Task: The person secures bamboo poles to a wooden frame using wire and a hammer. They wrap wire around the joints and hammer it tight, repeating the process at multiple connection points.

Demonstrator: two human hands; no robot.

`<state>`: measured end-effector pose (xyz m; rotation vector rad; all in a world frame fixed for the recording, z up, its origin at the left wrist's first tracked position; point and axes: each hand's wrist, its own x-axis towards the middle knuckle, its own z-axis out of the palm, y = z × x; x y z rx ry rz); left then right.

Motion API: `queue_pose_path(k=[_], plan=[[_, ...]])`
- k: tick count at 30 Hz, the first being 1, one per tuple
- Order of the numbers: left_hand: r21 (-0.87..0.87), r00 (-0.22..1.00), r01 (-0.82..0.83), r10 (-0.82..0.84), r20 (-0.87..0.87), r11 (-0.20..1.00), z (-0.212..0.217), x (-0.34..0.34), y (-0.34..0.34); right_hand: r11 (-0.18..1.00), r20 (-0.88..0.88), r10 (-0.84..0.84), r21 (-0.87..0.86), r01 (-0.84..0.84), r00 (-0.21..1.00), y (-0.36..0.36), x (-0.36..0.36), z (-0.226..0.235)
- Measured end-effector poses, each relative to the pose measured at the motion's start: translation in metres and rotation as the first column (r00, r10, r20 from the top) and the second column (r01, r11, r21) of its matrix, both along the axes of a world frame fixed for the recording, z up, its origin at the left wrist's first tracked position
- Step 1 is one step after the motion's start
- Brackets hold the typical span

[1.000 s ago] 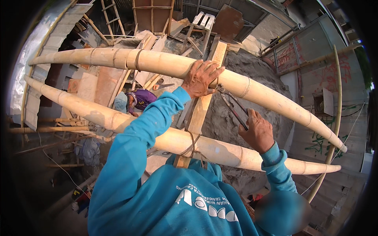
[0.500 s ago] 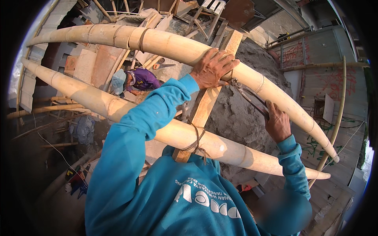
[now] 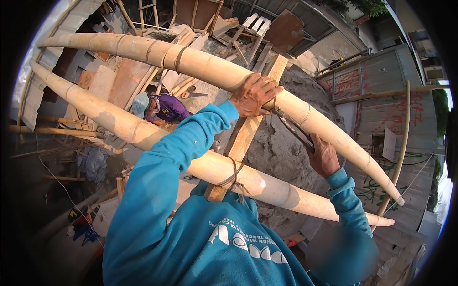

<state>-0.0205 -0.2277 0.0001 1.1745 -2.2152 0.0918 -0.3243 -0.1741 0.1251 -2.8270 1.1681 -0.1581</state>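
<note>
Gripping pincers (image 3: 285,117), the right hand (image 3: 325,156) keeps its fingers closed round the handles; the tool's head sits just beside the left hand's (image 3: 255,94) thumb. Left fingers drape over a bamboo pole (image 3: 205,66); whether they squeeze, I cannot tell.

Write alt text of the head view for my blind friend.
A person's left hand rests on the farther of two long bamboo poles while the right hand grips pincers beside it. A wooden beam passes under both poles; a worker in purple is visible below.
</note>
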Motion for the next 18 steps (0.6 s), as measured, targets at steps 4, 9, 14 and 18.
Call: queue_pose_path(k=[4,9,14,18], plan=[[-0.006,1.0,0.009,-0.009,0.006,1.0,0.002,-0.002,0.001,0.622,0.234,-0.475,0.771,0.136,0.848,0.045,0.017,-0.017],[0.049,0.999,0.007,-0.01,0.047,0.999,-0.001,-0.002,0.003,-0.321,-0.187,-0.893,0.902,-0.288,0.41,0.072,0.062,0.0],[0.058,0.998,0.014,-0.018,0.065,0.998,0.0,-0.002,0.004,-0.059,-0.058,-0.79,0.998,0.019,0.611,0.063,0.052,0.003],[0.073,0.998,0.011,-0.015,0.059,0.997,0.003,-0.001,0.001,0.289,-0.017,-0.62,0.924,0.249,0.785,0.048,0.048,0.019]])
